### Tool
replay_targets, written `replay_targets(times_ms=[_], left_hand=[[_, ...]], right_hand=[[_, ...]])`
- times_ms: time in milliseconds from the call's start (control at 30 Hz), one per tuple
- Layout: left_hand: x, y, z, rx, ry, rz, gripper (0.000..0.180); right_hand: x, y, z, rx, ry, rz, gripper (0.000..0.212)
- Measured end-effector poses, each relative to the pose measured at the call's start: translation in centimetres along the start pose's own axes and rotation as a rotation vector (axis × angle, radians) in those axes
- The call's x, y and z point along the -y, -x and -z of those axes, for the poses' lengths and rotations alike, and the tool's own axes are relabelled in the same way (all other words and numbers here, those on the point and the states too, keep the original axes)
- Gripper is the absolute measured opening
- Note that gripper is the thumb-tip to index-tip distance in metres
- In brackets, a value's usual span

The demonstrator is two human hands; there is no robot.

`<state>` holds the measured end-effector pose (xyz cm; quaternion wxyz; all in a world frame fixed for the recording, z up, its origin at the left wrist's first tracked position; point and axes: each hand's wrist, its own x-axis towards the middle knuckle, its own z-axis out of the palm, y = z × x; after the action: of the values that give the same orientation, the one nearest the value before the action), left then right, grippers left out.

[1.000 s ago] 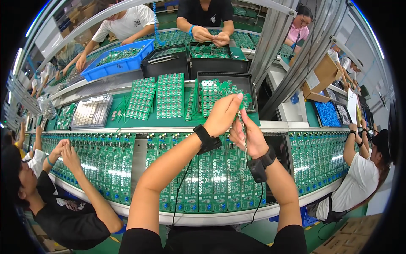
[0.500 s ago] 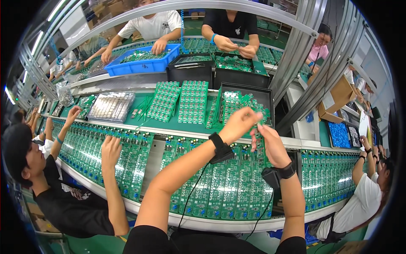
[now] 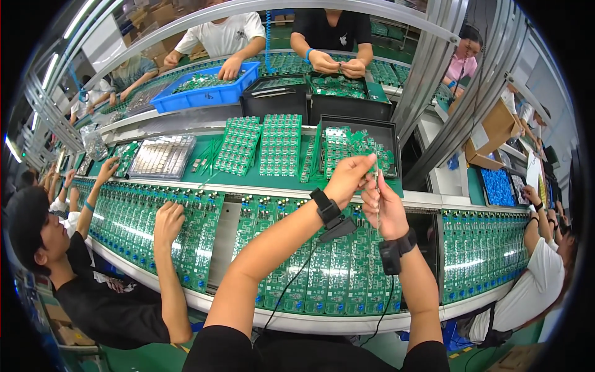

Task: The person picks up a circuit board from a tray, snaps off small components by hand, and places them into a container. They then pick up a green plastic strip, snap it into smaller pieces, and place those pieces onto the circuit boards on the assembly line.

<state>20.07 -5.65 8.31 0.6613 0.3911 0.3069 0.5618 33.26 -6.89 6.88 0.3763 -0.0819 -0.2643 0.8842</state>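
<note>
Between my hands, above the front edge of a black tray, is a narrow circuit board strip (image 3: 377,209), upright and seen nearly edge-on. My left hand (image 3: 348,180) pinches near its upper end with thumb and fingertips. Lower down, my right hand (image 3: 389,211) is closed round it, fingers on one side and thumb on the other. Just behind them, the black tray (image 3: 387,133) holds loose small green boards (image 3: 362,141). Below my wrists lies a row of long green circuit boards (image 3: 316,273) with blue and black parts. Whatever my fingertips touch on the strip is too small to make out.
Left of the tray lie two panels of small boards (image 3: 281,146) and a clear tray of metal parts (image 3: 162,156). A blue bin (image 3: 207,87) stands across the bench. Co-workers sit opposite and both sides; one hand (image 3: 168,224) rests over the boards at left. A metal post (image 3: 427,93) rises at right.
My right hand has turned and closed round the strip, which now shows more plainly edge-on. My left fingertips have shifted slightly up and left, along its top end.
</note>
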Motion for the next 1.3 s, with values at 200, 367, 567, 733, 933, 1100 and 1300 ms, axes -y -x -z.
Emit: replay_targets(times_ms=[200,367,567,733,933,1100,1300], left_hand=[[-0.8,-0.2,1.0,-0.113,0.101,0.136,0.023],[0.0,-0.8,1.8,-0.022,-0.518,-0.017,0.022],[0.8,-0.6,0.6,0.078,-0.609,-0.126,0.021],[0.8,-0.3,0.4,-0.082,-0.463,-0.204,0.02],[0.9,0.1,0.1,-0.044,-0.35,0.016,0.023],[1.2,0.6,-0.6,0.018,-0.127,0.061,0.026],[1.7,0.4,-0.4,0.05,0.027,0.085,0.03]], right_hand=[[1.3,-0.2,-0.2,-0.237,0.323,0.072,0.027],[2.5,1.1,-1.0,-0.273,0.618,-0.048,0.025],[3.3,1.3,0.4,-0.328,0.577,-0.022,0.027],[3.0,1.7,-1.2,-0.363,0.585,-0.068,0.027],[2.2,2.7,-0.7,-0.281,0.471,-0.001,0.026],[1.3,2.9,-0.5,-0.262,0.138,0.038,0.025],[1.2,2.3,0.3,-0.209,0.022,0.031,0.026]])
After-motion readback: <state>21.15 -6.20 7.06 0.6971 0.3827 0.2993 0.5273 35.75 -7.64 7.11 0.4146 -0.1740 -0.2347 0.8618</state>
